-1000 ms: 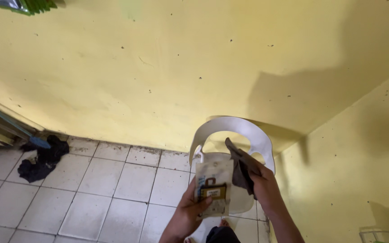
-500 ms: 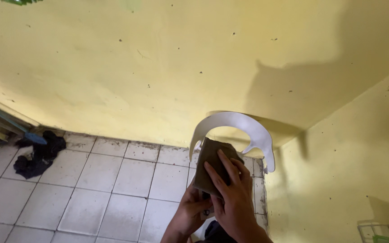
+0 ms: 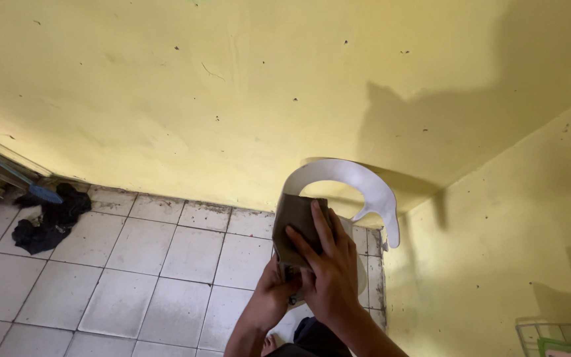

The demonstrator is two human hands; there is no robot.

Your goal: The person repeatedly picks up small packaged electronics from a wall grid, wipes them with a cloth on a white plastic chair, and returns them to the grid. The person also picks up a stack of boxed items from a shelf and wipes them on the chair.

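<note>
1. Since a second ago, my right hand [image 3: 328,274] has swung from the side of the white container to its front. It now presses the dark brownish-grey rectangular scrubbing pad [image 3: 297,225] flat against the face that earlier showed a label; that face is now covered by pad and hand.

2. Half a second ago the pad was already there. Between then and now the hand has barely shifted, so I read this as rubbing in place rather than a new reach.

3. Right grip: fingers spread and laid over the pad, pinning it against the surface; the palm hides how the thumb sits.

4. Left hand [image 3: 277,291]: lower centre of the frame, beneath the right one, closed around the underside of the white plastic container [image 3: 362,276]. Only a sliver of the container shows to the right of my right wrist.

5. The white horseshoe-shaped plastic seat ring [image 3: 358,182] stands upright behind the pad, right of centre, close against the yellow painted wall [image 3: 232,86]. It has not moved across the three frames.

6. The pad sits just right of centre, its upper edge overlapping the left limb of the ring.

7. Elsewhere: grimy white floor tiles [image 3: 133,264] fill the lower left, a crumpled black cloth [image 3: 51,218] lies at the left edge, and a green-rimmed wire rack [image 3: 570,327] shows at lower right.
</note>
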